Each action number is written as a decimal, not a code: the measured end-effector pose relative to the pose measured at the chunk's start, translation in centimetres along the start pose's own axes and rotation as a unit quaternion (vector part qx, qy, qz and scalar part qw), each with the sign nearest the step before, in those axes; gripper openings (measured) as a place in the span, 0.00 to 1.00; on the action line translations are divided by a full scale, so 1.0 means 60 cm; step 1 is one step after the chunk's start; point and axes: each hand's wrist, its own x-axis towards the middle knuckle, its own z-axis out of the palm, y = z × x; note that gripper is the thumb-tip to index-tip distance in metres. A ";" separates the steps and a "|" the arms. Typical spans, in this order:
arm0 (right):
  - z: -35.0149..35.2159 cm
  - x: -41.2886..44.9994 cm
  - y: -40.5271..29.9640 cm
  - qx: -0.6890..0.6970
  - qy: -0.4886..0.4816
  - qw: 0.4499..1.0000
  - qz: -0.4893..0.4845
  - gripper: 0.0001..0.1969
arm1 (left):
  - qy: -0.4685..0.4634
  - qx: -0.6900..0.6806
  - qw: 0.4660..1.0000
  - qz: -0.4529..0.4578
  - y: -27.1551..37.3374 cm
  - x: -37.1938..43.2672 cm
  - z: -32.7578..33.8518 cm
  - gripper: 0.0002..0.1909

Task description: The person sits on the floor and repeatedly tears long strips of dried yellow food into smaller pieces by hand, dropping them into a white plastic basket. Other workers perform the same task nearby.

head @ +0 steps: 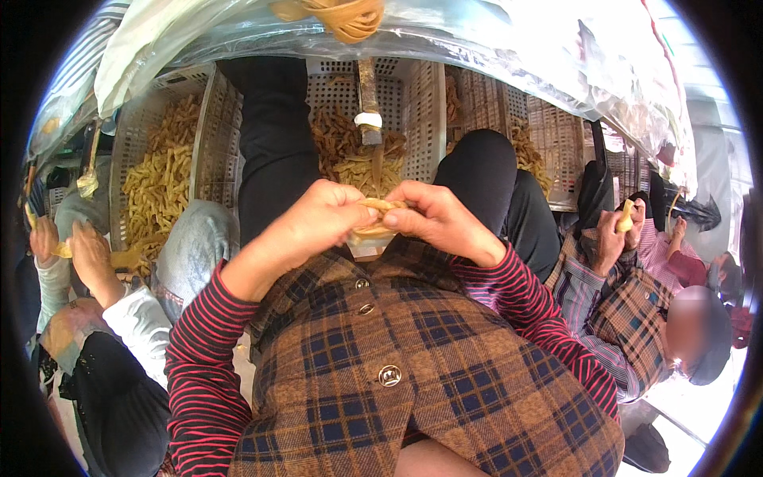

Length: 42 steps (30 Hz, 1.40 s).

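Observation:
Both my hands meet in front of my lap, pinching one tan, strip-like food piece [381,204] between thumbs and fingers. My left hand [328,208] grips its left end; my right hand [430,214] grips the right end. Just beyond them, a worn metal bar [369,95] with a white band around it points towards me, a narrow blade-like tip below it. Under the bar, a perforated plastic crate [424,119] between my knees holds yellow knotted pieces [357,170] and browner ones. A bundle of long tan strips [351,18] lies on plastic sheeting at the top.
Another crate [202,137] of yellow pieces stands at the left, beside a co-worker's hands [92,256]. More crates [554,149] stand at the right. There, a co-worker's hands [620,235] hold a yellow piece. Clear plastic sheeting [506,65] spans the far side.

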 end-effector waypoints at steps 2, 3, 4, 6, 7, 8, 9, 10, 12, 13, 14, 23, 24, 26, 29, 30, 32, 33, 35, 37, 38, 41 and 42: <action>-0.005 -0.004 -0.012 0.161 -0.003 0.984 0.072 0.11 | -0.044 -0.077 0.996 0.003 0.004 -0.004 -0.007 0.07; -0.007 -0.004 -0.018 0.239 -0.003 0.965 0.106 0.11 | -0.040 -0.037 0.998 0.026 0.002 -0.002 -0.004 0.07; -0.002 -0.005 -0.007 0.265 0.002 0.957 0.114 0.10 | 0.032 0.087 0.989 0.115 -0.005 0.005 -0.002 0.07; 0.009 -0.004 -0.001 0.379 -0.007 0.921 0.093 0.09 | 0.172 0.325 0.888 0.276 -0.027 0.021 0.000 0.06; 0.015 -0.004 0.002 0.435 -0.011 0.897 0.082 0.09 | 0.171 0.313 0.901 0.249 -0.035 0.026 -0.001 0.06; 0.020 -0.003 0.004 0.460 -0.035 0.883 0.088 0.10 | 0.171 0.299 0.912 0.221 -0.043 0.029 -0.001 0.06; 0.021 -0.001 0.003 0.396 -0.038 0.913 0.094 0.11 | 0.170 0.287 0.922 0.196 -0.050 0.034 -0.001 0.06; 0.022 0.000 0.000 0.329 -0.042 0.938 0.100 0.12 | 0.130 0.256 0.948 0.136 -0.052 0.037 -0.007 0.09; 0.035 0.010 0.013 0.063 -0.002 0.998 -0.017 0.13 | 0.026 -0.029 0.999 0.006 -0.039 0.020 -0.001 0.11; 0.035 0.007 0.015 -0.009 0.002 1.000 -0.016 0.13 | -0.028 -0.172 0.983 -0.060 -0.031 0.010 0.004 0.13; 0.034 0.003 0.013 -0.082 0.006 0.997 -0.015 0.14 | -0.060 -0.192 0.978 -0.060 -0.038 0.011 0.008 0.15; -0.047 -0.004 0.070 -0.169 0.119 0.978 0.042 0.11 | 0.070 0.017 0.997 0.014 -0.021 -0.015 -0.024 0.11; -0.043 -0.005 0.048 -0.170 0.087 0.982 0.010 0.12 | 0.072 0.051 0.996 0.013 -0.019 -0.021 -0.024 0.11; -0.038 -0.004 0.013 -0.034 0.033 0.997 0.068 0.13 | 0.074 0.090 0.993 0.017 -0.020 -0.030 -0.020 0.10; -0.014 0.018 0.012 -0.022 -0.053 0.998 0.015 0.13 | 0.077 0.112 0.990 0.046 -0.018 -0.022 -0.010 0.10; -0.003 0.020 0.009 -0.034 -0.079 0.996 -0.002 0.13 | 0.073 0.119 0.989 0.053 -0.021 -0.019 -0.011 0.10; -0.002 0.020 0.016 -0.126 -0.101 0.984 -0.072 0.11 | 0.069 0.128 0.988 0.050 -0.015 -0.024 -0.021 0.11; -0.006 0.011 0.022 -0.158 -0.094 0.981 -0.057 0.11 | 0.059 0.140 0.987 0.056 -0.021 -0.026 -0.026 0.11; -0.001 -0.001 0.022 -0.220 -0.086 0.971 -0.033 0.09 | 0.049 0.163 0.983 0.067 -0.037 -0.034 -0.041 0.11; -0.001 0.013 0.001 -0.234 -0.042 0.970 -0.052 0.08 | 0.089 0.170 0.974 0.124 -0.032 -0.031 -0.051 0.10; -0.009 0.033 -0.002 -0.248 -0.012 0.966 -0.067 0.08 | 0.114 0.184 0.962 0.167 -0.017 -0.021 -0.064 0.10; -0.043 0.112 -0.024 -0.250 0.099 0.956 -0.117 0.09 | 0.206 0.224 0.893 0.330 0.031 0.033 -0.105 0.10; -0.053 0.140 -0.034 -0.234 0.138 0.956 -0.113 0.09 | 0.257 0.222 0.878 0.338 0.046 0.057 -0.116 0.10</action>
